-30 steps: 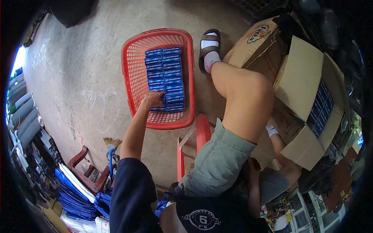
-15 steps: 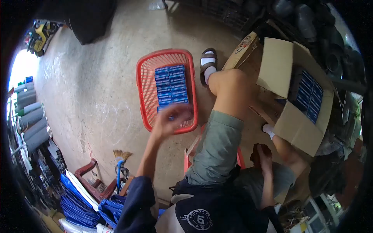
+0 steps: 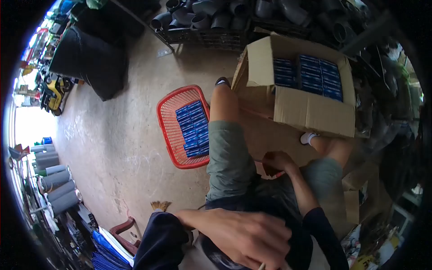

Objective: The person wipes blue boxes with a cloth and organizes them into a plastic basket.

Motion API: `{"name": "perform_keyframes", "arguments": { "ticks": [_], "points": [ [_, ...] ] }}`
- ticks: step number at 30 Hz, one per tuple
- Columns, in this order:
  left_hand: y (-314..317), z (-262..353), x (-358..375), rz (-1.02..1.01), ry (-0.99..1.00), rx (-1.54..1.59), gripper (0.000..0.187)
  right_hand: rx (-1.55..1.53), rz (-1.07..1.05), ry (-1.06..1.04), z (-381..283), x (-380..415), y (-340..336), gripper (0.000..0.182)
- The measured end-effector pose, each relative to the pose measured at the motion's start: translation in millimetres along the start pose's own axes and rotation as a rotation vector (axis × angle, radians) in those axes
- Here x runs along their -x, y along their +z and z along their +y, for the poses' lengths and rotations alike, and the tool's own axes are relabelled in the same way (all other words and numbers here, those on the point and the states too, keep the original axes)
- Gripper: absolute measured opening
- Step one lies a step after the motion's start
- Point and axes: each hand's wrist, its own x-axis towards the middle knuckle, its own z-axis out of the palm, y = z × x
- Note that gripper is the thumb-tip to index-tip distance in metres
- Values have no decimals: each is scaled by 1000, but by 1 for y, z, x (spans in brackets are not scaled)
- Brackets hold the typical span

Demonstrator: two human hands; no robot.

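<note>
My left hand [image 3: 252, 234] is raised close to the camera in front of my torso, its fingers curled and partly blurred. I cannot tell what, if anything, is inside its fingers. My right hand [image 3: 282, 162], over my lap between the knees, is closed on a dark brown, ragged-edged piece [image 3: 271, 164]. Ahead on the floor stands a red plastic basket [image 3: 164, 130] containing stacked rows of small blue boxes [image 3: 192, 128]. My left leg overlaps the basket's right side in this view.
An open cardboard box [image 3: 315, 110] at the right holds more blue boxes [image 3: 319, 76]. Grey pipe fittings [image 3: 200, 20] fill a rack at the back. A broom head [image 3: 160, 206], a reddish-brown frame [image 3: 122, 229] and grey rolls [image 3: 58, 184] are on the left.
My left hand has moved from over the basket's near edge back to my torso. The view has turned right, bringing more of the carton into sight. My right hand still holds the brown piece.
</note>
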Motion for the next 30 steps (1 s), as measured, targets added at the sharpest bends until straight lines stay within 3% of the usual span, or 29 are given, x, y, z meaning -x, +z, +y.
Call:
{"name": "perform_keyframes", "arguments": {
  "ticks": [1, 4, 5, 7, 13, 16, 20, 25, 30],
  "points": [
    [8, -2, -4, 174, 45, 1, 24, -28, -24, -13, 0, -1, -2, 63],
    [44, -4, -26, 709, 100, -10, 29, 42, 160, -79, 2, -3, 6, 58],
    [53, -4, -40, 780, 103, -51, 28, 7, 85, -55, -1, -2, 1, 54],
    [64, -11, -61, 763, 106, -42, 28, -62, -90, -4, -32, 25, -22, 46],
    [92, -39, -75, 639, 72, 42, 26, -57, 82, -98, -18, 12, -14, 44],
    [104, -49, -77, 614, 41, 80, 25, -188, -33, -57, -19, 17, -22, 43],
    [112, -55, -77, 581, 10, 81, 24, -46, 117, -167, -21, 20, -19, 43],
    [111, -58, -73, 543, -11, 73, 23, 64, 229, -132, -16, 9, -8, 43],
    [102, -55, -64, 501, -49, 28, 23, 4, 105, -49, -29, 21, -19, 41]
  ]
}}
